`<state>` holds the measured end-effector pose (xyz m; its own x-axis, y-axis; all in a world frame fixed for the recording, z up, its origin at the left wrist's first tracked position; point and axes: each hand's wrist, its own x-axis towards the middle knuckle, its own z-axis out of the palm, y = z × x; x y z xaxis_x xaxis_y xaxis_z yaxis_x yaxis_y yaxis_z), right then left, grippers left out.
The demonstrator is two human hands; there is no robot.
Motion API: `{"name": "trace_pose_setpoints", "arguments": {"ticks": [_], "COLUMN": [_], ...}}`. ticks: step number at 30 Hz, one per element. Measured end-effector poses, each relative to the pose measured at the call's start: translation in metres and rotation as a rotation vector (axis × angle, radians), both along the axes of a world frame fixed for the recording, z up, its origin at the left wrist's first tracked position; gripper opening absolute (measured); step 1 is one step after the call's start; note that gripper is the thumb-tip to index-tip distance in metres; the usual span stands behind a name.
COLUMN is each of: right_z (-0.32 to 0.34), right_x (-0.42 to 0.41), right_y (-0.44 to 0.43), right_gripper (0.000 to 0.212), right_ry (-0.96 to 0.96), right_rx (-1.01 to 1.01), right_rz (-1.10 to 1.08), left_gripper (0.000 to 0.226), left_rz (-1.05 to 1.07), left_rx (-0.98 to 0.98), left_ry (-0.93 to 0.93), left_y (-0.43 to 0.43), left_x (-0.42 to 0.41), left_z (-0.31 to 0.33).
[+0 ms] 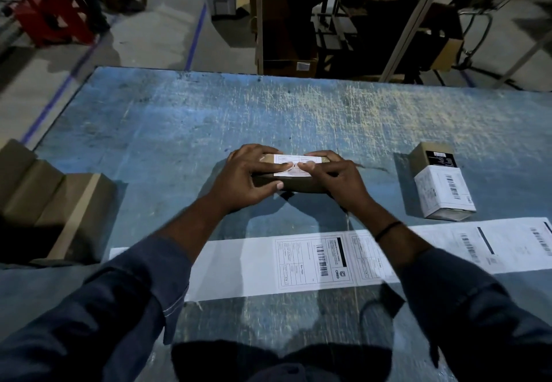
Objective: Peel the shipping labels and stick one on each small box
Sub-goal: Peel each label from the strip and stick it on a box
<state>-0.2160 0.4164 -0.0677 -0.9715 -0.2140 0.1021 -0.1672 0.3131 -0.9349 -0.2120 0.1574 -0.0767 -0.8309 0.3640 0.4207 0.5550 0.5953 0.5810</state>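
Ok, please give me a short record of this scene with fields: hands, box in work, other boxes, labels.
left hand: pressing label, grip on box
right hand: same
box in work: small brown cardboard box, white shipping label on top
finished: labelled small box, right side
waiting: brown boxes, left side
label strip: white, near table edge
table: scratched blue

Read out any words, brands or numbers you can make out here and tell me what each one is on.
"CRED": beside the barcode on the label strip.
Other print on that strip: too small.
Label under both thumbs on the small box: only grid lines, unreadable.
Labelled box on the right: barcodes, text blurred.
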Motion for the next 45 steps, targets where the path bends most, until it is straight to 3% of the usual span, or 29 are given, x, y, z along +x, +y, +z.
{"name": "trace_pose_setpoints", "arguments": {"ticks": [3,7,10,17,21,25,28,32,35,38,42,44,45], "right_z": [-0.006,-0.011,-0.013,-0.006,-0.009,-0.009,-0.006,-0.036,-0.041,-0.041,-0.04,-0.037,-0.032], "right_x": [0.003,0.002,0.005,0.003,-0.002,-0.004,0.004,0.031,0.038,0.042,0.043,0.044,0.047], "right_y": [-0.028,-0.037,-0.026,0.007,0.017,0.018,0.013,0.004,-0.004,-0.001,0.003,-0.004,-0.008], "right_gripper": [0.005,0.012,0.004,0.029,0.036,0.049,0.05,0.051,0.05,0.041,0.033,0.027,0.024], "right_ry": [-0.035,0.031,0.084,0.019,-0.136,-0.294,-0.177,0.428,0.649,0.785,0.891,0.812,0.661], "right_rx": [-0.18,-0.141,-0.033,0.01,-0.122,-0.34,-0.126,0.598,0.782,0.834,0.762,0.564,0.392], "right_rz": [-0.276,-0.334,-0.221,0.143,0.239,0.178,0.114,-0.122,-0.263,-0.342,-0.305,-0.341,-0.378], "left_gripper": [0.029,0.03,0.033,0.021,0.033,0.043,0.049,0.058,0.055,0.047,0.037,0.027,0.021], "left_rz": [0.203,0.406,0.33,0.099,-0.03,-0.079,-0.061,0.201,0.297,0.322,0.309,0.333,0.339], "left_rx": [0.255,0.44,0.425,0.433,0.32,0.149,-0.053,-0.562,-0.623,-0.617,-0.529,-0.446,-0.379], "left_ry": [-0.067,-0.185,-0.214,-0.379,-0.434,-0.454,-0.315,0.118,0.304,0.39,0.555,0.615,0.616], "left_y": [0.029,0.055,0.047,0.026,0.008,0.004,0.001,0.006,0.017,0.016,0.011,0.013,0.014], "left_x": [0.008,0.008,0.008,0.006,0.004,0.004,0.003,0.012,0.027,0.032,0.037,0.039,0.039], "left_z": [-0.001,0.002,0.0,0.004,0.015,0.018,0.012,0.003,-0.008,-0.015,-0.016,-0.013,-0.01]}}
